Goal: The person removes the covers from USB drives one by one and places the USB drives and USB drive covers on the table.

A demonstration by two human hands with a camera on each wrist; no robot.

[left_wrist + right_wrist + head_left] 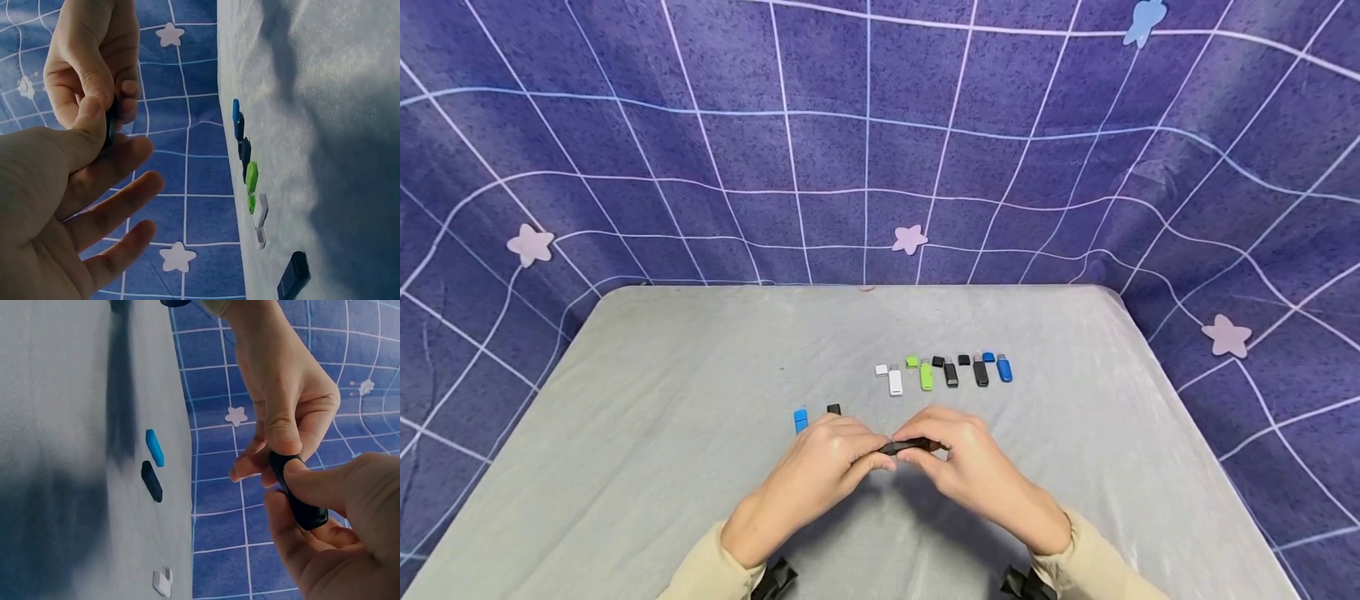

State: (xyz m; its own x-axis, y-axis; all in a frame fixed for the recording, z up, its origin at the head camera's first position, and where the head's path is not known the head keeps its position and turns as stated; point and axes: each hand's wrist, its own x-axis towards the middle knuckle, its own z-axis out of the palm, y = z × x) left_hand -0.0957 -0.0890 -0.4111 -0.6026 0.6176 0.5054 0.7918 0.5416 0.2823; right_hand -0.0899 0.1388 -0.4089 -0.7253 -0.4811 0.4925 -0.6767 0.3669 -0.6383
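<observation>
Black plastic spans the gap between the two hands I am watching: a slim stick, probably a USB drive, held above the grey cloth. The left hand pinches one end between thumb and forefinger, its other fingers spread loose; the right hand grips the opposite end, thumb on one face, fingers curled behind. I cannot tell whether a cap sits on it.

Just past the left hand's knuckles lie a light-blue stick and a short black stick, each partly covered by that hand in the head view. Farther out, beyond the right hand, runs a row with small caps beside the bodies: a white drive, a green drive, two black drives and a dark-blue drive.

My main worry is the hold. Fingertips on short, smooth ends leave little to grip, so a sudden pull could, I judge, make the slim stick slip and drop, or send a cap flying. Twisting might strain a plug inside. Lowering the left hand carelessly could knock the two sticks near it. The black caps look alike to me, so a mix-up is possible.
</observation>
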